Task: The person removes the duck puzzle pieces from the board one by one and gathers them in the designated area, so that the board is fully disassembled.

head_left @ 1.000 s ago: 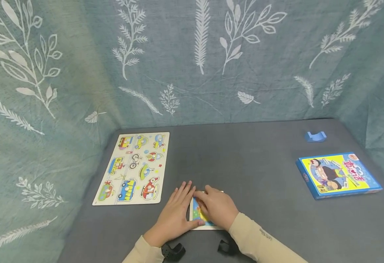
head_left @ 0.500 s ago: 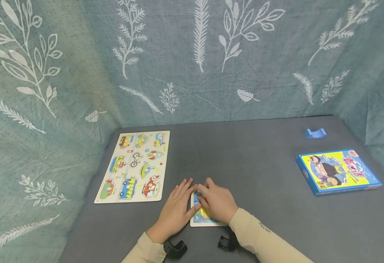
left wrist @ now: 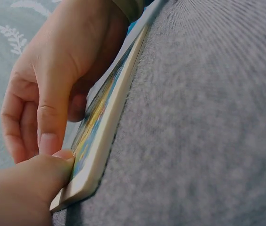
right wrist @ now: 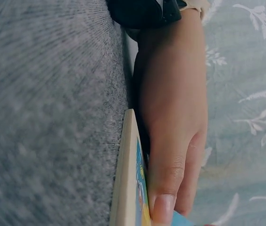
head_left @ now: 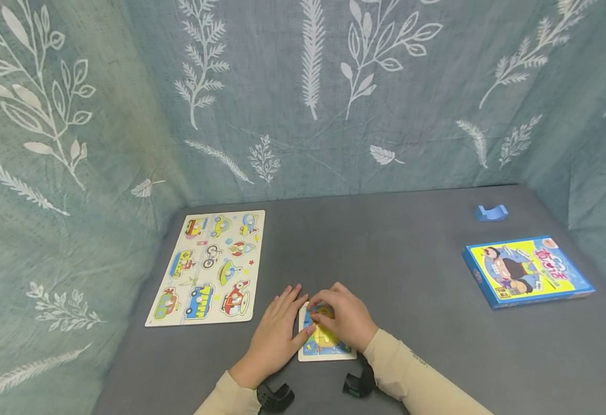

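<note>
Apparent step: fitting the small framed jigsaw [head_left: 326, 340], flat on the worktop [head_left: 381, 248] | Left hand [head_left: 275, 331], fingers straight, laps its left edge | Right hand [head_left: 348, 320] arches over its picture; whether it pinches anything, I cannot tell | Next, likely: align, then press flat

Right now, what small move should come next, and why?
Perhaps press the left hand slightly firmer against the puzzle board: its thumb lies over the left edge, while the right hand has bent fingers at the upper part, which could shift it. Whether they hold a piece is unclear.
</note>
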The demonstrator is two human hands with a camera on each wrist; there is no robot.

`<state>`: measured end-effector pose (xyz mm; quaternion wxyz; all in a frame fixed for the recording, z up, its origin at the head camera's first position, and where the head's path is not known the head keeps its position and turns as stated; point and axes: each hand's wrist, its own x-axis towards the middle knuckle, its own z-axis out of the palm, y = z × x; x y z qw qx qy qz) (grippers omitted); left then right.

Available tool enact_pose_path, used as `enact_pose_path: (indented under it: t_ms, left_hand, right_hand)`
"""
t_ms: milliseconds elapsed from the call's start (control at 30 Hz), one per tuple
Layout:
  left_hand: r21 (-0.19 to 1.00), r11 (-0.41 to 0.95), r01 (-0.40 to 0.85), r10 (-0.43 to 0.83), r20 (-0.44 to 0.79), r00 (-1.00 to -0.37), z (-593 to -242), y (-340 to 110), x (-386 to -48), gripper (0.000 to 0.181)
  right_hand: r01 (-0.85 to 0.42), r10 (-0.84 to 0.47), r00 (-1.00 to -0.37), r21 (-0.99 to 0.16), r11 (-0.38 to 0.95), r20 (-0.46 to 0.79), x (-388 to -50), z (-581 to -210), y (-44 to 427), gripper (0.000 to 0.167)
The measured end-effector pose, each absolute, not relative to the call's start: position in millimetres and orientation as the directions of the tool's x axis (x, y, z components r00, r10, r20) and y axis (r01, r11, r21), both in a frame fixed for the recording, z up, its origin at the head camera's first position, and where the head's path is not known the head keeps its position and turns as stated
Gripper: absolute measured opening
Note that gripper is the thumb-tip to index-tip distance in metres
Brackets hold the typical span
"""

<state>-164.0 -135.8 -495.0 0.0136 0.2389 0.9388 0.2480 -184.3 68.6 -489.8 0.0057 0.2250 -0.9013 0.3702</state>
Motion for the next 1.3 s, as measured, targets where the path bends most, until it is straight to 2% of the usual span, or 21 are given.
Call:
enact_pose_path:
  t_ms: [300, 400, 533, 600, 833, 1100, 1300]
  left_hand:
    - [0.499, 0.756, 0.423, 0.441, 0.090, -0.893, -493, -136, -166, 0.063]
    - [0.497, 0.758, 0.422, 0.438, 0.091, -0.894, -492, -134, -167, 0.063]
    - [0.487, 0.765, 0.421, 0.438, 0.084, -0.895, -491, -132, -166, 0.064]
    - [0.484, 0.769, 0.419, 0.438, 0.079, -0.896, -492, -132, -165, 0.064]
    - [0.496, 0.769, 0.404, 0.426, 0.074, -0.902, -492, -135, -161, 0.064]
    - [0.483, 0.773, 0.412, 0.424, 0.089, -0.901, -493, -137, -161, 0.064]
    - [0.498, 0.758, 0.421, 0.422, 0.117, -0.899, -495, -136, -160, 0.062]
  right_hand:
    - [-0.239, -0.330, -0.937, -0.901, 0.363, 0.115, -196, -475, 89, 0.015]
    - [-0.175, -0.243, -0.966, -0.920, 0.352, 0.091, -208, -468, 111, 0.018]
    - [-0.108, -0.063, -0.994, -0.868, 0.484, 0.089, -222, -472, 135, 0.017]
    - [-0.105, -0.033, -0.994, -0.823, 0.559, 0.104, -226, -478, 141, 0.016]
    - [-0.247, -0.104, -0.964, -0.690, 0.680, 0.243, -230, -496, 140, 0.019]
    - [-0.334, -0.160, -0.935, -0.638, 0.694, 0.316, -233, -500, 138, 0.020]
    - [-0.340, -0.163, -0.932, -0.626, 0.702, 0.324, -228, -493, 132, 0.020]
